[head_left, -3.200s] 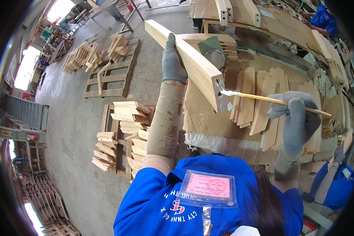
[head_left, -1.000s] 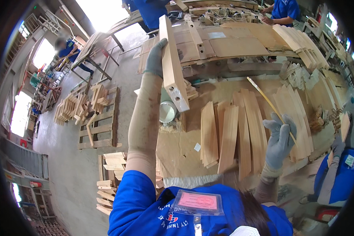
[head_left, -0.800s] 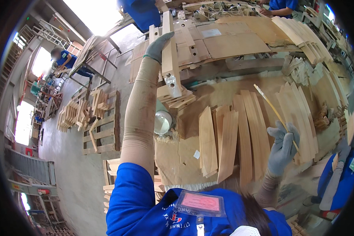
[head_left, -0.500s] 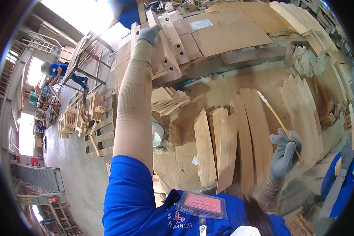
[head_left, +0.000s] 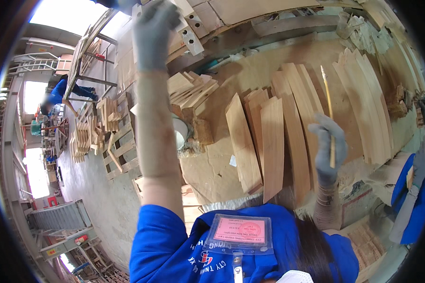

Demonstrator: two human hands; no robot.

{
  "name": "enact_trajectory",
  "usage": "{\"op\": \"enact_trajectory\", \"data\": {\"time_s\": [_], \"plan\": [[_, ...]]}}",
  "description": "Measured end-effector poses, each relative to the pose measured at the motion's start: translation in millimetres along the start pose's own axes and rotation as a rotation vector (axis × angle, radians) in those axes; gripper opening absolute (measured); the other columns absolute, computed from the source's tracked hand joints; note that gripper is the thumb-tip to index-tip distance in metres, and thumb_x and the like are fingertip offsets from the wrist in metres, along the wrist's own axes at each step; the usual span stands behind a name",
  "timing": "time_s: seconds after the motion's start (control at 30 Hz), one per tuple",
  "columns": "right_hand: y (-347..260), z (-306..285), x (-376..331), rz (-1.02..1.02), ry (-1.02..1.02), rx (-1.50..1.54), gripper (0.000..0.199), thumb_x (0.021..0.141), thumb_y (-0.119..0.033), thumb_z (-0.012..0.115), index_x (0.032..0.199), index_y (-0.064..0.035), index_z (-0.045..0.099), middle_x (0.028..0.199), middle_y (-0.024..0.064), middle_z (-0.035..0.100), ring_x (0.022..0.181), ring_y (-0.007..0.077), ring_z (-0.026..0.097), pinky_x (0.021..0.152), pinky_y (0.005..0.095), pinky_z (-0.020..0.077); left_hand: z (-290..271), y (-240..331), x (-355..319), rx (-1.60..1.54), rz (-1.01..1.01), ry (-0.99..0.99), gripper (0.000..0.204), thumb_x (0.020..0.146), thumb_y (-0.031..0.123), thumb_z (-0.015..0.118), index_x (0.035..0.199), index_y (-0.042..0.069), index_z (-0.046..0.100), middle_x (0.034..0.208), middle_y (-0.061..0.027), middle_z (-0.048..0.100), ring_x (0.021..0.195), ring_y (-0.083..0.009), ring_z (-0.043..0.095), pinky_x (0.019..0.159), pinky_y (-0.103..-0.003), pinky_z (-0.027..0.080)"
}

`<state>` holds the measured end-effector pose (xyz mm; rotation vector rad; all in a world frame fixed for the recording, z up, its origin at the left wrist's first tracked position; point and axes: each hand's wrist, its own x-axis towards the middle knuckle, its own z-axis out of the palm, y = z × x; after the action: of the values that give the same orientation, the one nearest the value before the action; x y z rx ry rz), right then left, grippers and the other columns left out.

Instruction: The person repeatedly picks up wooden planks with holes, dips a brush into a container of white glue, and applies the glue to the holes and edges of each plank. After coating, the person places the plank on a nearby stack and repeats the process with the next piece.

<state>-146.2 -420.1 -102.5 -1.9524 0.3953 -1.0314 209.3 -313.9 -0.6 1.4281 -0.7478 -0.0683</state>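
My right hand, in a grey glove, is closed on a thin paintbrush with a yellowish handle, its pale tip pointing up. It is above the table beside long wooden boards. My left hand, also gloved, is stretched far out to the upper edge of the view. Motion smears its fingers, and whether anything is in them is unclear. Close to it lie wooden pieces with dark holes on cardboard, partly cut off by the frame's edge.
Short wooden boards lie in front of me, with stacked offcuts further left. A round white pot stands near the table's left side. Angled wooden parts rest on a pallet. Another person in blue works at the far left.
My left hand has come off the drilled wooden piece it was on and shifted up and left. My right hand has turned the paintbrush more upright. The whole view has tilted somewhat.
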Motion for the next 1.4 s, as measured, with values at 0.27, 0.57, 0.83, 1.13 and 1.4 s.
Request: {"op": "enact_trajectory", "data": {"time_s": [0.27, 0.57, 0.83, 1.13, 1.4], "plan": [[2.4, 60.7, -68.2, 0.133, -0.304, -0.192, 0.065, 0.070, -0.015, 0.072, 0.123, -0.0037, 0.037, 0.134, 0.0252, 0.035, 0.123, 0.0386, 0.037, 0.097, 0.0407, 0.0367, 12.6, -24.7, -236.7, 0.029, -0.555, -0.009, 0.018, 0.081, 0.012, 0.056, 0.091, -0.003, 0.060, 0.069, -0.0020, 0.057, 0.057, -0.0073, 0.053, 0.051, -0.020, 0.043], [-15.8, 65.1, -90.9, 0.121, -0.268, -0.155, 0.069, 0.067, -0.009, 0.071, 0.124, 0.0016, 0.033, 0.134, 0.0255, 0.032, 0.123, 0.0370, 0.036, 0.102, 0.0392, 0.0312, 5.0, 12.7, -320.0, -0.208, -0.776, -0.220, 0.038, 0.089, 0.025, 0.053, 0.115, -0.002, 0.050, 0.090, -0.0068, 0.059, 0.077, -0.0117, 0.058, 0.064, -0.025, 0.049], [-94.3, 67.4, -85.1, 0.021, -0.382, 0.625, 0.087, 0.070, -0.002, 0.068, 0.138, 0.0010, 0.013, 0.146, 0.0202, 0.009, 0.134, 0.0311, 0.017, 0.109, 0.0439, 0.0210, 7.4, 49.3, -358.1, -0.453, -0.551, -0.011, 0.045, 0.090, 0.028, 0.053, 0.125, 0.002, 0.040, 0.107, -0.0029, 0.052, 0.095, -0.0086, 0.047, 0.081, -0.023, 0.041], [-139.6, 85.8, -44.5, -0.207, -0.459, 0.443, 0.033, 0.085, -0.002, 0.055, 0.117, 0.0054, 0.049, 0.103, 0.0152, 0.062, 0.092, 0.0202, 0.061, 0.078, 0.0282, 0.0502, -100.0, 67.7, -393.2, -0.719, -0.552, 0.537, 0.054, 0.084, 0.058, 0.046, 0.105, 0.008, 0.052, 0.082, -0.0026, 0.055, 0.073, -0.0124, 0.055, 0.063, -0.027, 0.049], [-129.1, 152.2, -39.4, -0.029, -0.427, 0.455, 0.020, 0.090, -0.015, 0.055, 0.098, 0.0020, 0.063, 0.077, 0.0031, 0.061, 0.067, 0.0069, 0.055, 0.061, 0.0199, 0.0470, -160.7, 94.7, -418.3, -0.700, -0.520, 0.850, 0.048, 0.079, 0.053, 0.057, 0.084, 0.006, 0.047, 0.071, -0.0050, 0.046, 0.064, -0.0147, 0.049, 0.057, -0.024, 0.044]]}}
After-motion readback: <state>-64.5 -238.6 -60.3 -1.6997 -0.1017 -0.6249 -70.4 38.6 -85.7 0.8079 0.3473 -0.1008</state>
